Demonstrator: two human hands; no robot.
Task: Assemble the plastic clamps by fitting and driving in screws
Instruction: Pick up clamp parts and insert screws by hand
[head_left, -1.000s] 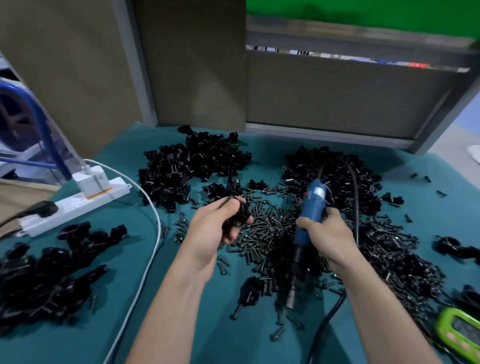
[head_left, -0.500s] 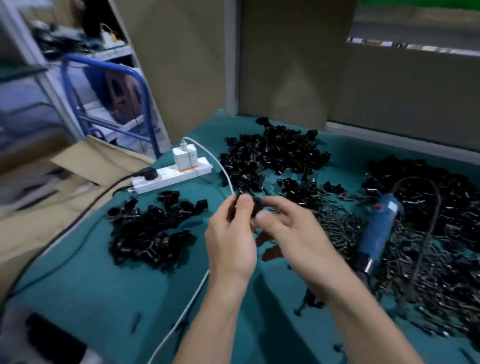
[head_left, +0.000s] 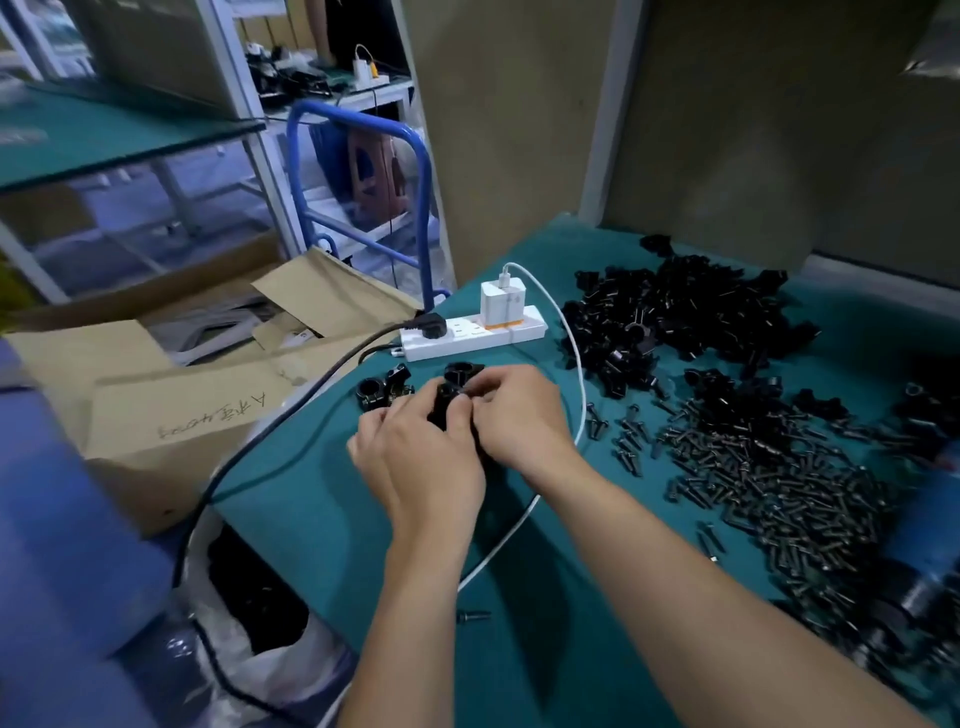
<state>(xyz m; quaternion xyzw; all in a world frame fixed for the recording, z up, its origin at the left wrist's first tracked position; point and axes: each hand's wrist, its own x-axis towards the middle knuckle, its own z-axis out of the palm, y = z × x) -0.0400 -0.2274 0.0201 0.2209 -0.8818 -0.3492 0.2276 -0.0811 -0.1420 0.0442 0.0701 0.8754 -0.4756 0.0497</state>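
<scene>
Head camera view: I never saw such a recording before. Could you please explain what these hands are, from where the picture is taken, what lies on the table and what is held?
There is no machine here: a person works with bare hands. The camera sits on the person's head and looks down, so both arms enter from below. The left hand and the right hand together grip one black plastic clamp over the green table. A few other clamps lie just beyond the hands. To the right lie a pile of black clamp parts and a heap of screws. A white power strip lies behind.
</scene>
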